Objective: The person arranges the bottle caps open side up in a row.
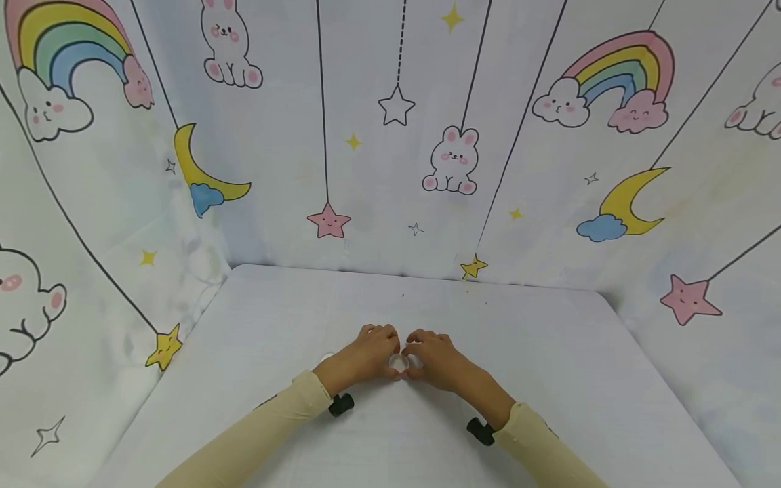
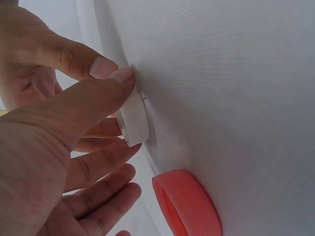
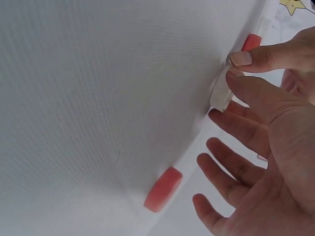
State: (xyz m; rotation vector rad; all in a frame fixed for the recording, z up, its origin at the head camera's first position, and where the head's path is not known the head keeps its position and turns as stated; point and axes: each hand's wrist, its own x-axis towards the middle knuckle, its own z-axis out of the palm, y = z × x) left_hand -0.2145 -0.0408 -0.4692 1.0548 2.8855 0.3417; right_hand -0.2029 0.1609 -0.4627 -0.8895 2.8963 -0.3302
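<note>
Between both hands a small, white, round cap-like ring (image 2: pixel 137 120) stands on the white tabletop, seen edge-on in the wrist views. My left hand (image 1: pixel 369 354) pinches one side, its thumb at the near edge and its index finger at the far edge. From the other side my right hand (image 1: pixel 436 358) does the same, and the two thumb tips meet at the rim. The remaining fingers of each hand are spread loosely off the ring. In the head view the ring (image 1: pixel 399 364) looks pale and see-through. Its exact kind I cannot tell.
A red ribbed lid (image 2: pixel 192 204) lies on the table beside the left hand. The right wrist view has a red lid (image 3: pixel 164 190) near the right fingers and another red piece (image 3: pixel 252 42) behind the ring. Patterned cloth walls (image 1: pixel 390 163) surround the table (image 1: pixel 518 325).
</note>
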